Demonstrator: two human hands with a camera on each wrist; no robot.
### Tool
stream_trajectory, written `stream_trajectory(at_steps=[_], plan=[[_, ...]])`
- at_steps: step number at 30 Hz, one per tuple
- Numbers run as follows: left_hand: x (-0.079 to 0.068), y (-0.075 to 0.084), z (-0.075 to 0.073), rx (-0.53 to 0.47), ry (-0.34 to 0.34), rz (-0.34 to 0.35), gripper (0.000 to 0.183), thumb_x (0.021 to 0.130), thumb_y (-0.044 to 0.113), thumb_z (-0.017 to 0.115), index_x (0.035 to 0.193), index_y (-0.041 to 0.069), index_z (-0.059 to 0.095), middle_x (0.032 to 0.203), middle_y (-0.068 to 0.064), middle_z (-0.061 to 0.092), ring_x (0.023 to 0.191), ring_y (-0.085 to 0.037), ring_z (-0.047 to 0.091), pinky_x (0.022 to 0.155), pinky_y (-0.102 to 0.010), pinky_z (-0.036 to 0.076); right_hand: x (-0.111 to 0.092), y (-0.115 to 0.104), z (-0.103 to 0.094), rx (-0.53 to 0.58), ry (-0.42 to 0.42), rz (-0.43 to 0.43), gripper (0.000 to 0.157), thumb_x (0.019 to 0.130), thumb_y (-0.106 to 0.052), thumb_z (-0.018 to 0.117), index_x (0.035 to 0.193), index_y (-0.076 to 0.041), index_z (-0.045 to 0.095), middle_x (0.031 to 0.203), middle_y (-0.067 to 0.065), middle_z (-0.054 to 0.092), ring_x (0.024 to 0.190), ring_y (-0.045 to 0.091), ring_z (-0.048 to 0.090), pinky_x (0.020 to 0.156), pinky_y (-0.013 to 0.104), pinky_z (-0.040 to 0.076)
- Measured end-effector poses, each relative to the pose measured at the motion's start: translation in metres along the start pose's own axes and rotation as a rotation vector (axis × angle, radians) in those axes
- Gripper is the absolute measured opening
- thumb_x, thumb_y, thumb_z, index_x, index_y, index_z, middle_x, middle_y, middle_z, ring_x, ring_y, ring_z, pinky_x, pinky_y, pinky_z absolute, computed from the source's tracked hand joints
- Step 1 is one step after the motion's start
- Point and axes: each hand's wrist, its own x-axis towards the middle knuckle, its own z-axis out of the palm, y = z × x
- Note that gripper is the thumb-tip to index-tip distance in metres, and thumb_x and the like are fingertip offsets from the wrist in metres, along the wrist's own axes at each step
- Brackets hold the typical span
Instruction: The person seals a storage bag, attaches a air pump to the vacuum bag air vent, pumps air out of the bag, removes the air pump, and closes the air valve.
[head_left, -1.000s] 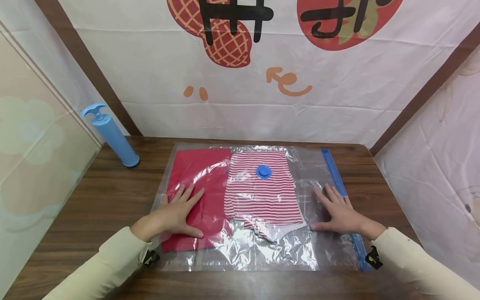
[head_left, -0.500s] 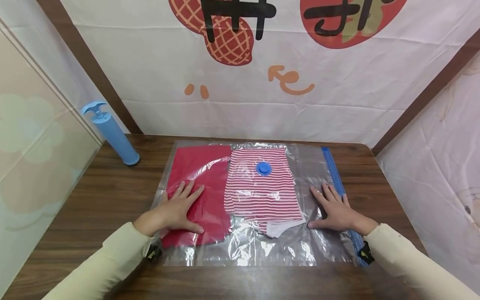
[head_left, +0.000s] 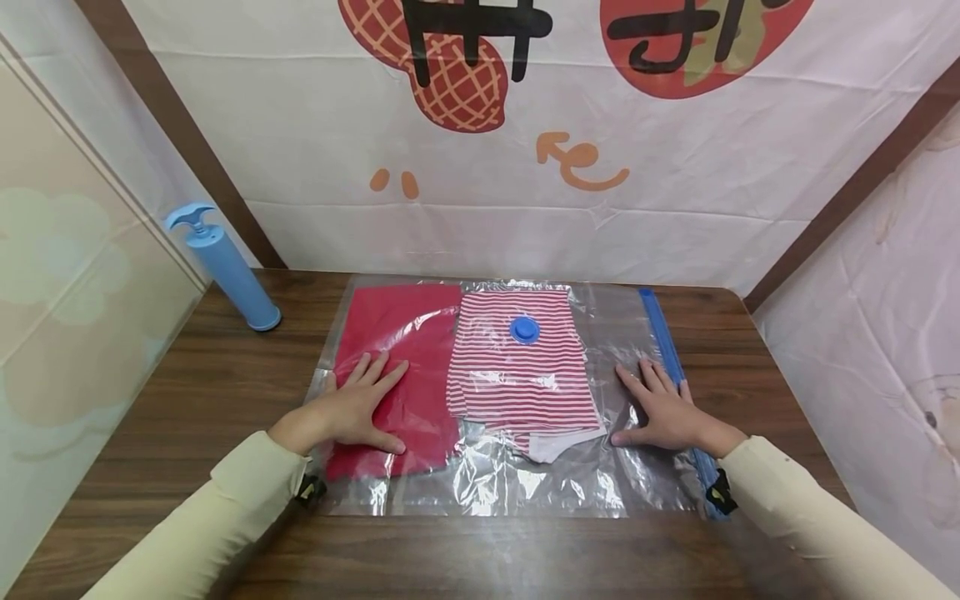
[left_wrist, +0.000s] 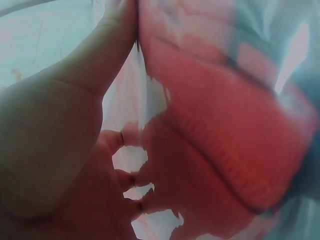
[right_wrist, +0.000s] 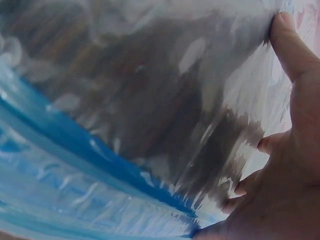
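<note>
A clear plastic vacuum storage bag (head_left: 420,500) lies flat on the wooden table, with a round blue valve (head_left: 524,329) on top and a blue zip strip (head_left: 662,333) along its right end. Inside it are a folded red garment (head_left: 420,333) and a red-and-white striped garment (head_left: 517,375). My left hand (head_left: 352,412) rests with spread fingers on the bag over the red garment. My right hand (head_left: 663,412) presses on the bag near the zip strip, fingers spread. In the left wrist view the red garment (left_wrist: 220,115) shows through the film; the right wrist view shows the zip strip (right_wrist: 95,150) close up.
A light-blue hand pump (head_left: 236,275) stands at the table's back left corner. Printed cloth (head_left: 480,225) hangs behind the table, and walls rise on both sides. Bare wooden tabletop (head_left: 480,558) shows in front of the bag.
Both hands and the bag have slid a little away from me, toward the back of the table. The right hand has also shifted slightly left. The pump has stayed in place.
</note>
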Motion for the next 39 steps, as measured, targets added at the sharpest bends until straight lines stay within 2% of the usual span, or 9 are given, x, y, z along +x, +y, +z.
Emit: stream_trajectory(at_steps=[13,39], plan=[[0.0013,0.0004,0.0001,-0.009,0.003,0.003,0.122,0.072,0.065,0.082,0.162,0.008,0.022,0.166,-0.029,0.009,0.15,-0.055,0.003,0.103,-0.087,0.006,-0.0005,0.0017,0.0005,0.013,0.026,-0.028,0.117,0.078,-0.066,0.077,0.161,-0.006,0.023,0.162,0.037,0.005,0.148,0.058,0.0,0.105,0.084,0.0],[-0.0002,-0.0021,-0.0025,-0.02,-0.016,0.0,0.122,0.072,0.066,0.082,0.162,0.009,0.021,0.166,-0.028,0.007,0.15,-0.054,0.001,0.104,-0.086,0.006,-0.0014,-0.0024,-0.0033,0.013,-0.006,-0.018,0.116,0.08,-0.065,0.076,0.162,-0.005,0.021,0.163,0.036,0.003,0.149,0.057,-0.002,0.105,0.084,-0.001]])
